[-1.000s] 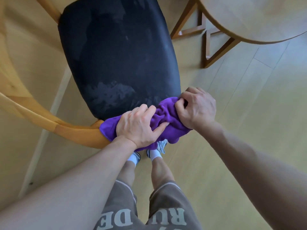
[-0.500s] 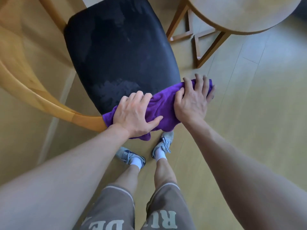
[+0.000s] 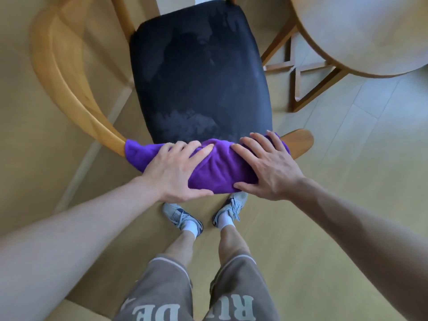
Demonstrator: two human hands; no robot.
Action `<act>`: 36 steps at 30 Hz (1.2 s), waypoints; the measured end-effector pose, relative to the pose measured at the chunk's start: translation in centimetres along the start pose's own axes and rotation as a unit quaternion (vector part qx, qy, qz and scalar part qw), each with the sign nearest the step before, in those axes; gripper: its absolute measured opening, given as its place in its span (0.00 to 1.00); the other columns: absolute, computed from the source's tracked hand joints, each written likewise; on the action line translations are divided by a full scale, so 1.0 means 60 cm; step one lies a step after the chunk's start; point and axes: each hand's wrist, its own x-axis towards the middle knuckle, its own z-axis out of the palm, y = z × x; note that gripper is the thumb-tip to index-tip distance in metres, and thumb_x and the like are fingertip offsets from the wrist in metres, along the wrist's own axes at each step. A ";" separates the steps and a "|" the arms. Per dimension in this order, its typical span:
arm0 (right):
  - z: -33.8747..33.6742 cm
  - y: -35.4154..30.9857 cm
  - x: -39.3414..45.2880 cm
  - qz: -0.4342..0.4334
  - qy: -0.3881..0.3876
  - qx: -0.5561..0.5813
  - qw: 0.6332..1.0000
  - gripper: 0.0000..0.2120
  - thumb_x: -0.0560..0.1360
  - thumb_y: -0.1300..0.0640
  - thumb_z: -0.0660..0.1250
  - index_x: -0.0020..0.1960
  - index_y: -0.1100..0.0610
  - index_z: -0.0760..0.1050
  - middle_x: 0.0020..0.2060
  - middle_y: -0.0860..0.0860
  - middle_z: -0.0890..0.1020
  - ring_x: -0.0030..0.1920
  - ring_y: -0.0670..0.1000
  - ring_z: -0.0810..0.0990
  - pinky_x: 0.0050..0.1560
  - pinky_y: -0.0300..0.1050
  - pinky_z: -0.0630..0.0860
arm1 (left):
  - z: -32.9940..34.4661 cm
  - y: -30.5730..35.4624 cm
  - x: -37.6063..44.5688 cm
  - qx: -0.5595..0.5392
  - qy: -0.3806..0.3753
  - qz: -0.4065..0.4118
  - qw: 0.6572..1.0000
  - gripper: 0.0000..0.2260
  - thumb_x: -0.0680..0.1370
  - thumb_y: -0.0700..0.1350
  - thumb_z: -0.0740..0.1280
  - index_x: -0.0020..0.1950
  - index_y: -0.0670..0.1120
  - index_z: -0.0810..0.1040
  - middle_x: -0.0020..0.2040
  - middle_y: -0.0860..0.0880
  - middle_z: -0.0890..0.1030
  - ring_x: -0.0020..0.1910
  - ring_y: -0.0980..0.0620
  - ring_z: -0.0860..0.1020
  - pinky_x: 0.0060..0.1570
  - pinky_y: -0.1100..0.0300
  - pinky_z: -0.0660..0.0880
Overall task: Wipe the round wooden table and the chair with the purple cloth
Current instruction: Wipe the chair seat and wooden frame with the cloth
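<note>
The purple cloth lies bunched over the curved wooden backrest rail of the chair, at the near edge of the black seat cushion. The left hand presses on the left part of the cloth, fingers extended and slightly spread, thumb beneath the lower fold. The right hand presses on the right part, fingers straight and spread wide, thumb along the lower edge. The round wooden table stands upper right, well apart from the cloth. Grey sneakers stand on the wood floor below.
</note>
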 end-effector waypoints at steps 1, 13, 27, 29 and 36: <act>0.000 0.009 0.008 -0.024 0.005 -0.008 1.000 0.43 0.71 0.25 0.60 0.75 0.53 0.66 0.67 0.54 0.74 0.67 0.61 0.72 0.74 0.60 0.61 | 0.005 0.021 0.006 0.009 -0.007 -0.021 1.000 0.50 0.67 0.80 0.53 0.80 0.50 0.63 0.66 0.48 0.74 0.60 0.43 0.74 0.62 0.46 0.71; 0.001 0.040 0.049 -0.086 0.022 -0.009 0.996 0.26 0.78 0.35 0.53 0.54 0.56 0.75 0.41 0.52 0.76 0.38 0.57 0.74 0.40 0.52 0.70 | 0.001 0.039 0.079 -0.011 0.013 -0.025 1.000 0.30 0.66 0.79 0.55 0.45 0.52 0.64 0.38 0.56 0.70 0.35 0.48 0.70 0.37 0.55 0.65; 0.005 0.007 0.080 0.145 0.083 0.089 0.982 0.16 0.80 0.43 0.53 0.43 0.53 0.71 0.39 0.51 0.81 0.40 0.59 0.79 0.44 0.50 0.67 | 0.019 0.099 0.071 -0.080 0.190 -0.265 0.942 0.21 0.80 0.63 0.57 0.45 0.46 0.73 0.40 0.46 0.80 0.42 0.39 0.78 0.45 0.47 0.72; 0.006 0.019 0.067 0.064 0.088 0.096 0.989 0.19 0.80 0.43 0.54 0.55 0.55 0.75 0.48 0.52 0.82 0.48 0.59 0.79 0.51 0.53 0.70 | 0.025 0.102 0.059 -0.076 0.209 -0.208 0.953 0.20 0.79 0.60 0.60 0.48 0.43 0.76 0.42 0.45 0.79 0.43 0.38 0.78 0.47 0.45 0.72; 0.008 0.112 0.009 -0.194 0.012 -0.008 0.981 0.43 0.76 0.30 0.59 0.80 0.59 0.60 0.76 0.58 0.68 0.71 0.60 0.69 0.68 0.57 0.65 | 0.049 0.055 0.006 0.014 0.161 0.022 0.987 0.39 0.74 0.69 0.68 0.74 0.42 0.74 0.66 0.38 0.78 0.61 0.36 0.77 0.65 0.39 0.71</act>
